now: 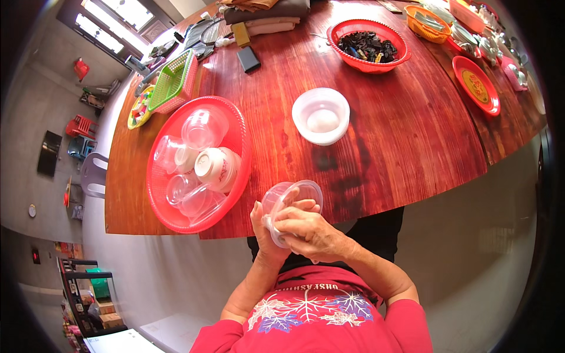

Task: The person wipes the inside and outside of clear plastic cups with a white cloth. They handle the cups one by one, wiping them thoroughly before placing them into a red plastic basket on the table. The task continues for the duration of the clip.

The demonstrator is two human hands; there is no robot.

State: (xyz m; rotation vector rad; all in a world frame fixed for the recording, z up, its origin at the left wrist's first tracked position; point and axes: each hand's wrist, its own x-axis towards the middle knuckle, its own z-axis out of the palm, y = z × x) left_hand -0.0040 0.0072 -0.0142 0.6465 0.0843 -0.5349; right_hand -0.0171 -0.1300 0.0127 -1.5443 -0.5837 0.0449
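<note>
Just off the table's front edge, I hold a clear plastic bowl (306, 191) tilted between both hands. My left hand (266, 238) is wrapped round its left side, thumb up at the rim. My right hand (312, 232) reaches across with bent fingers, pinching at the rim near the left thumb. Whether a second clear piece is nested there, I cannot tell. To the left lies a big red plastic basket (158, 203) with several clear plastic bowls (203, 126) and white patterned bowls (215, 167). Beyond my hands stands a stack of whitish translucent bowls (321, 109).
On the reddish wooden table (388, 147) are a red basket of dark pieces (369, 47), a red oval tray (477, 85), a green-and-pink basket (170, 82) and a black box (248, 59). Folded cloths (265, 17) lie at the back. Crockery crowds the far right.
</note>
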